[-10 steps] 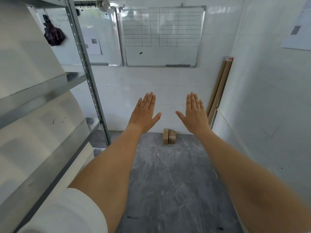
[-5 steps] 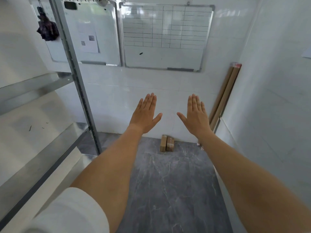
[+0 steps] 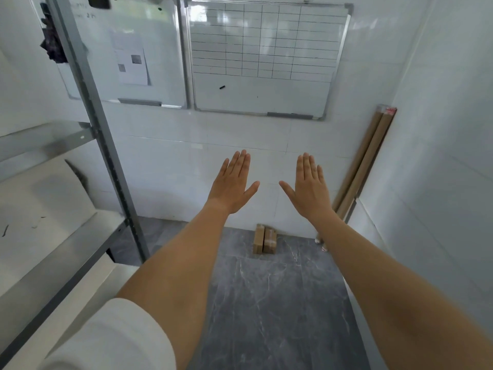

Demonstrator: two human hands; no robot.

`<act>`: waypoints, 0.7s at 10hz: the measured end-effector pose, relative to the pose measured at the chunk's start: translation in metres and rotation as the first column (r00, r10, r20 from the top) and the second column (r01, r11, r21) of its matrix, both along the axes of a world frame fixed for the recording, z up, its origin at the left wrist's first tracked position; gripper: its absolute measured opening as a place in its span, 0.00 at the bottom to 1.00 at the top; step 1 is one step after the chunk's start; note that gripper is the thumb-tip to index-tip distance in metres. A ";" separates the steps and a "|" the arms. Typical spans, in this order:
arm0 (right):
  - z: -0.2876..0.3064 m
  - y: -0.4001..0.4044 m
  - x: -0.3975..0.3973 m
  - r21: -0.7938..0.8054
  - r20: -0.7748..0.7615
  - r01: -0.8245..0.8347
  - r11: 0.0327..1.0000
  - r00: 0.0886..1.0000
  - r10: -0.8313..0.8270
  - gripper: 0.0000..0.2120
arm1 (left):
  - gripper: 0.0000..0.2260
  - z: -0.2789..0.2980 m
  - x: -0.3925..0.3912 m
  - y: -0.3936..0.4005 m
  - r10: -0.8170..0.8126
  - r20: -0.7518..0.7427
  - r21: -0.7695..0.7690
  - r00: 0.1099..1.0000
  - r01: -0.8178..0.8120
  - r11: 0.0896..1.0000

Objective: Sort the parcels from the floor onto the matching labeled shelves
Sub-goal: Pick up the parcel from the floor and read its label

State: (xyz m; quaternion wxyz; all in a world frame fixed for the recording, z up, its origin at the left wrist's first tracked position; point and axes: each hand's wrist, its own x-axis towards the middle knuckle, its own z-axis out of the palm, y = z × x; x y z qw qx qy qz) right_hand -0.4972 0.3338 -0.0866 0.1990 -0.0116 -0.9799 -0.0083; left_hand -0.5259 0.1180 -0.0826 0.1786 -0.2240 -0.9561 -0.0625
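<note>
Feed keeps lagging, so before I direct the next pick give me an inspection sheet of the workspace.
Surface: grey marbled floor, bare in the middle.
Job's things: two small brown cardboard parcels side by side at the far wall; grey metal shelving rack on the left.
Clutter: brown cardboard tubes leaning in the right corner.
Grippers: left hand and right hand flat, holding nothing.
Cables: nothing seen.
Surroundings: white tiled walls, gridded whiteboard.

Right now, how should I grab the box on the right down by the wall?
Probably from above, gripping its two long side faces. The right box lies on the floor, pressed against the left box, so slide fingers into the seam between them. Both the left hand and the right hand are open and free.
</note>
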 end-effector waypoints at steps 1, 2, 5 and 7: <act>0.002 -0.006 -0.032 -0.015 0.005 -0.005 1.000 1.000 0.005 0.40 | 0.33 0.004 -0.034 -0.003 -0.003 -0.002 0.016 1.000 0.003 1.000; 0.004 -0.011 -0.063 -0.002 0.001 0.003 1.000 1.000 -0.003 0.40 | 0.33 0.009 -0.065 -0.006 -0.002 -0.007 0.021 1.000 0.002 1.000; -0.007 -0.007 -0.130 -0.006 0.003 0.013 1.000 1.000 -0.013 0.41 | 0.33 0.003 -0.137 -0.008 0.003 0.009 0.010 1.000 -0.003 1.000; -0.013 0.010 -0.183 -0.018 0.015 0.009 1.000 1.000 -0.009 0.41 | 0.33 -0.005 -0.187 0.007 0.006 0.028 -0.007 1.000 -0.006 1.000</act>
